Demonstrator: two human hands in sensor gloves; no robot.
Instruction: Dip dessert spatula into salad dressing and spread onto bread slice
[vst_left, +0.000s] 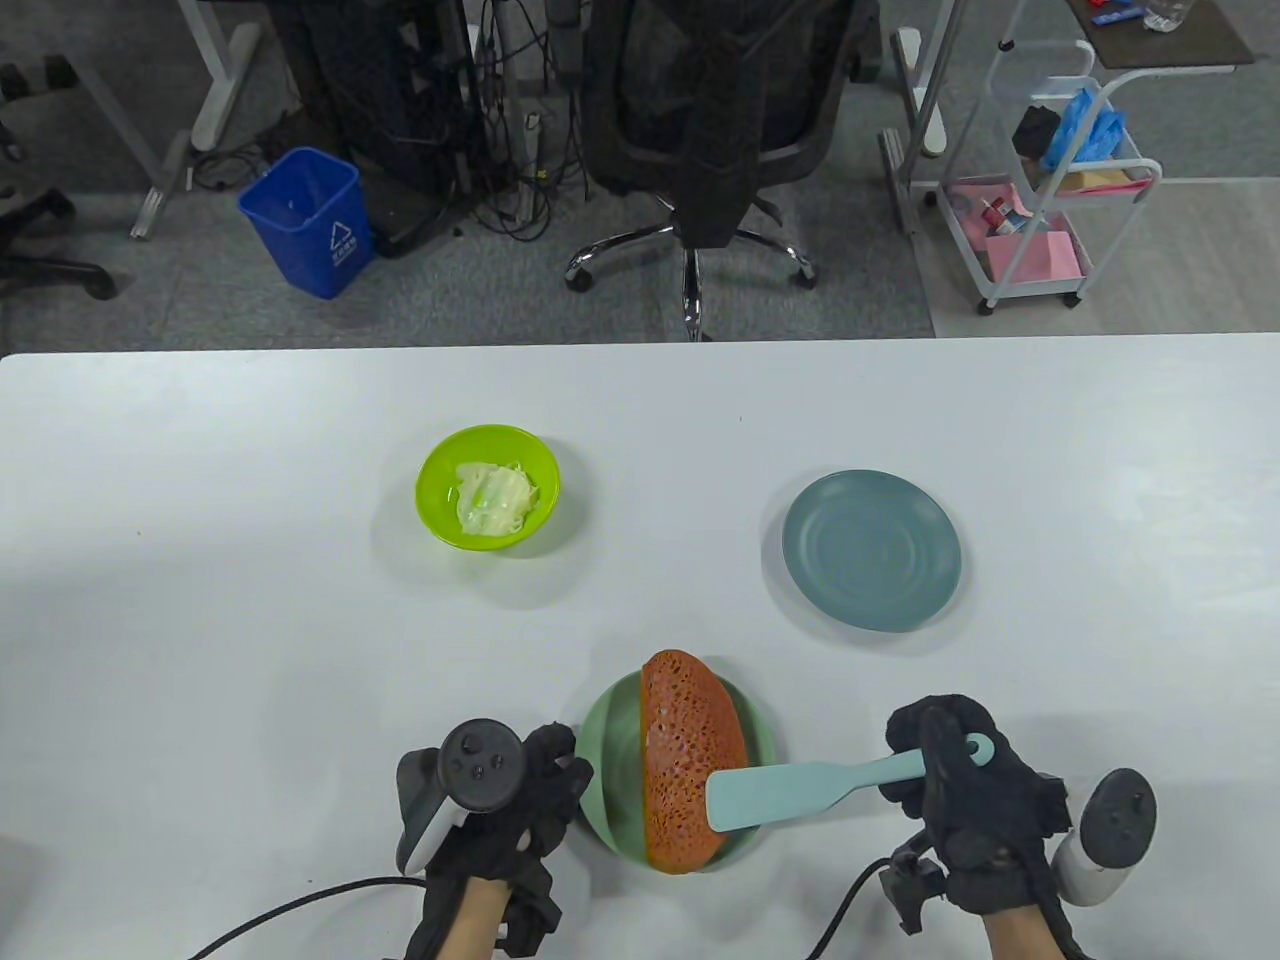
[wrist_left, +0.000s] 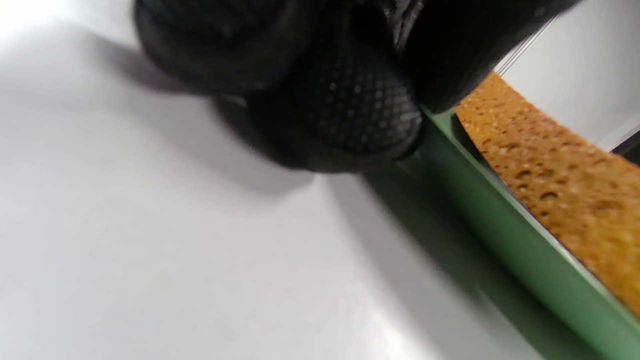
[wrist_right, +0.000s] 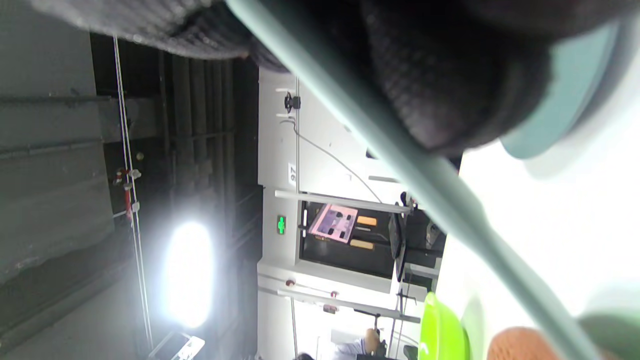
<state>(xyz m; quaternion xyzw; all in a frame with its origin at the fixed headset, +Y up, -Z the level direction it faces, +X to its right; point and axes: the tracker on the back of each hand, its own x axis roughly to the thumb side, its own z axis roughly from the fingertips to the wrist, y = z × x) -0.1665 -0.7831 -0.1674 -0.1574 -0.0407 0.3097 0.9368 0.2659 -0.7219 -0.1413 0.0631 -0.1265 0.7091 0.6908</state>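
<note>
Spatula (vst_left: 800, 787) blade over bread (vst_left: 690, 760), left of right-hand grip (vst_left: 950, 770)

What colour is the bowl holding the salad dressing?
Bright lime green bowl, clearest in the table view.

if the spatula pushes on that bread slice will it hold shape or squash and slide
The bread looks porous and spongy, so it will probably dent rather than stay stiff. It seems light for its size and lies partly over the rim of the green plate, so a sideways push may shift it. The left hand rests at the plate's edge, which should help keep the plate steady.
</note>
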